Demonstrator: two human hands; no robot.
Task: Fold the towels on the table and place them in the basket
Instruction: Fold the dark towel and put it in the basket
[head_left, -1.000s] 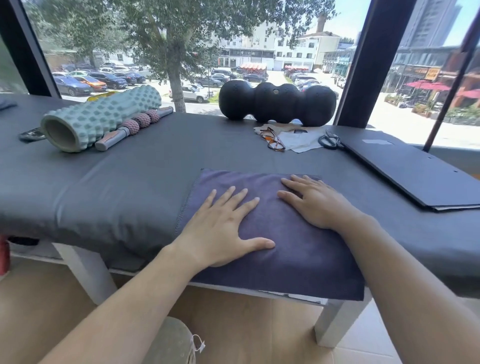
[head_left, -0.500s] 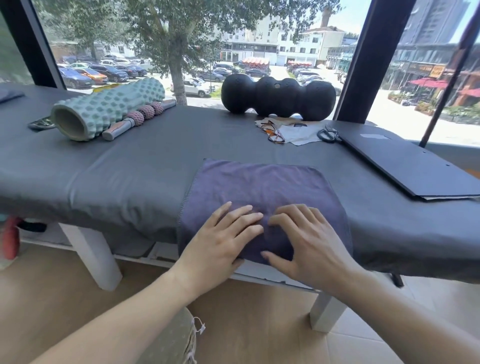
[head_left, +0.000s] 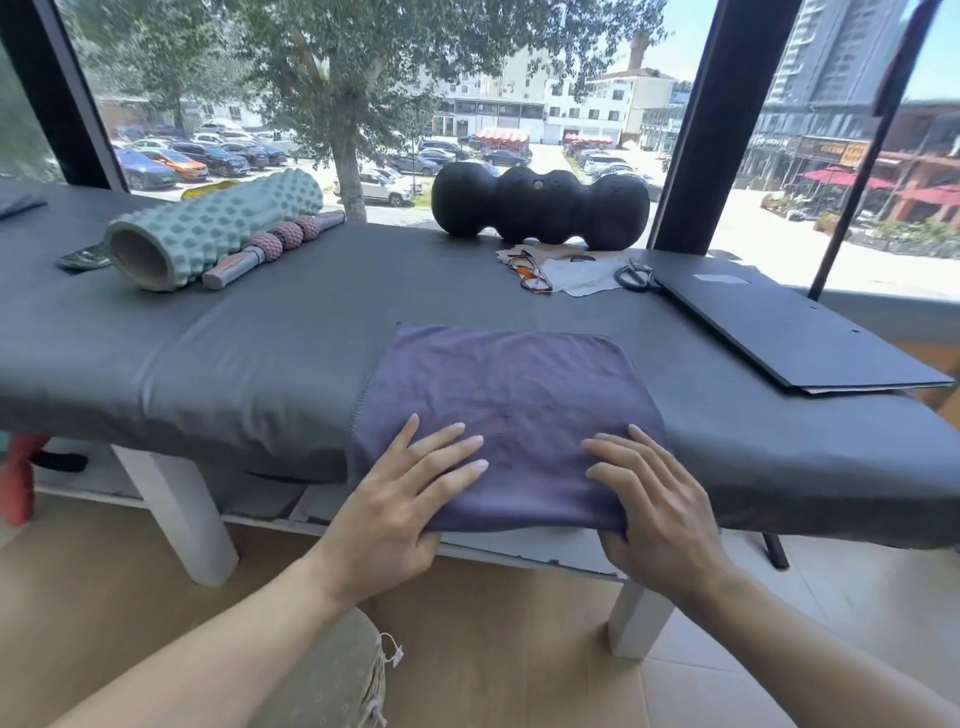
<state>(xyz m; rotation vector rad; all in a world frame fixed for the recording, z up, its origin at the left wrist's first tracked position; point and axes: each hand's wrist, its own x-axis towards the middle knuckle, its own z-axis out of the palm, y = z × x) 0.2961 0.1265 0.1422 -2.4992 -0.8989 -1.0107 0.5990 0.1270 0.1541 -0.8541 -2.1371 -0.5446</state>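
A purple-grey towel (head_left: 509, 395) lies flat on the grey-covered table (head_left: 249, 353), its near edge hanging over the table's front. My left hand (head_left: 400, 499) is at the towel's near left corner, fingers straight on top and thumb hidden beneath the edge. At the near right corner my right hand (head_left: 660, 509) holds the edge the same way, fingers bent on top and thumb under the cloth. No basket is in view.
At the back left lie a green foam roller (head_left: 208, 228) and a massage stick (head_left: 275, 247). At the back stand a black peanut roller (head_left: 540, 208), glasses (head_left: 530, 273) and scissors (head_left: 634, 275). A black folder (head_left: 789, 332) lies right. A green fabric item (head_left: 327, 675) sits below.
Both hands slid from the towel's middle toward me to its near edge, then spread apart to the two near corners, thumbs going under the edge.
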